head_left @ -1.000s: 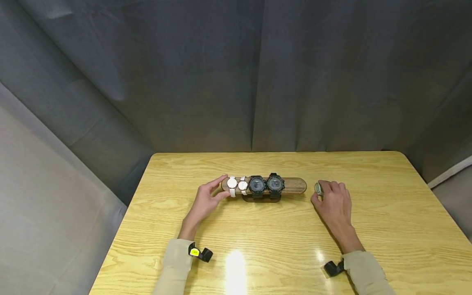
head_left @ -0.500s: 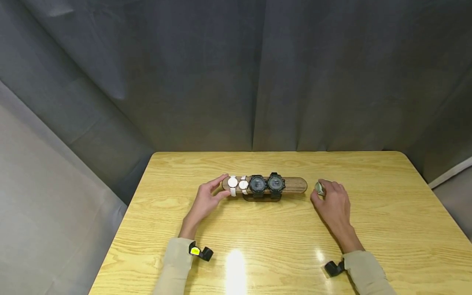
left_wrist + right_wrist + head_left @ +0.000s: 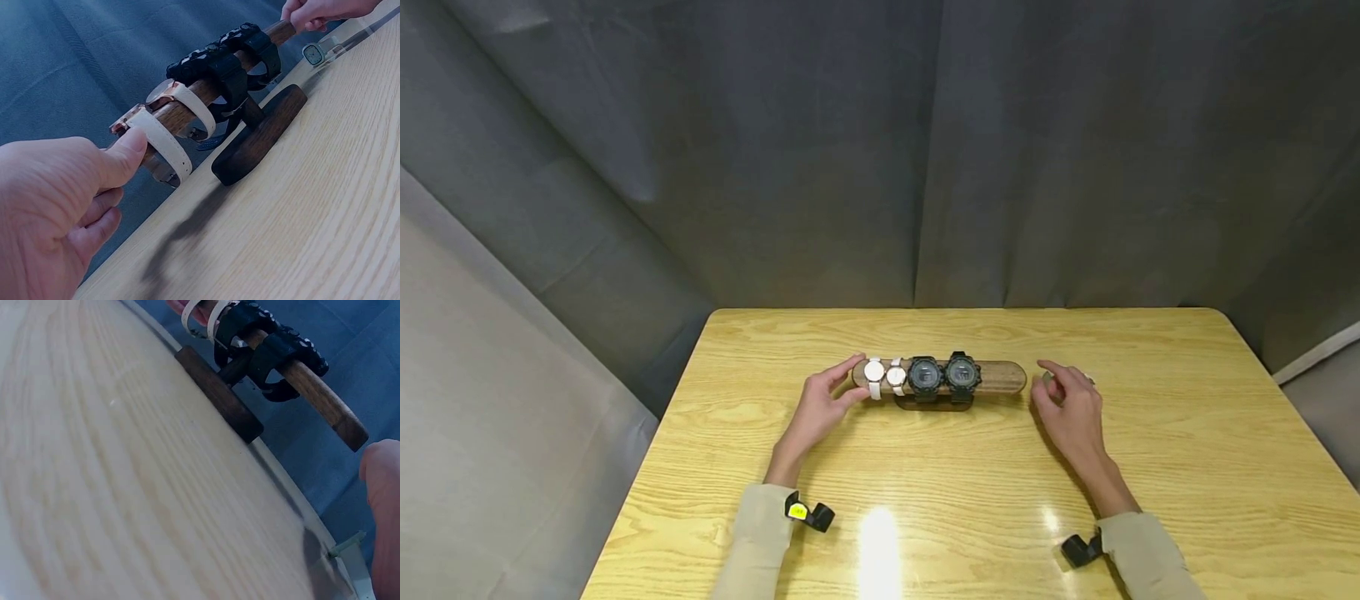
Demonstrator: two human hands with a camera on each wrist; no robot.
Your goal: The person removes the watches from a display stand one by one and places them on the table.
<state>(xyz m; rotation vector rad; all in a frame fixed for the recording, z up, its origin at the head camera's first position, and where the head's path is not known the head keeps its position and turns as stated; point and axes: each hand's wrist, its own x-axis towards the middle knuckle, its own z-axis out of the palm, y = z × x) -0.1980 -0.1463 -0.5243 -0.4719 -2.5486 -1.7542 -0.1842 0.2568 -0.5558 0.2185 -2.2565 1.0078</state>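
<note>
A dark wooden watch stand (image 3: 1003, 377) carries two white-strapped watches at its left, a larger one (image 3: 874, 372) and a smaller one (image 3: 896, 377). Two chunky black digital watches (image 3: 925, 376) sit beside them toward the middle. My left hand (image 3: 818, 410) pinches the bar's left end, its thumb at the outermost white strap (image 3: 164, 140). Just off the bar's bare right end is my right hand (image 3: 1072, 421), thumb and index finger curved and apart. Below that hand a pale green watch (image 3: 314, 55) rests on the table, mostly hidden in the head view.
The stand's oval foot (image 3: 265, 137) rests on the light wooden table (image 3: 925, 483). A dark grey curtain (image 3: 805, 167) hangs behind the far edge. Both sleeves carry small black wrist cameras (image 3: 1078, 550).
My right hand has let go of the pale green watch and shifted slightly left, toward the stand's end. The left hand keeps its hold on the stand.
</note>
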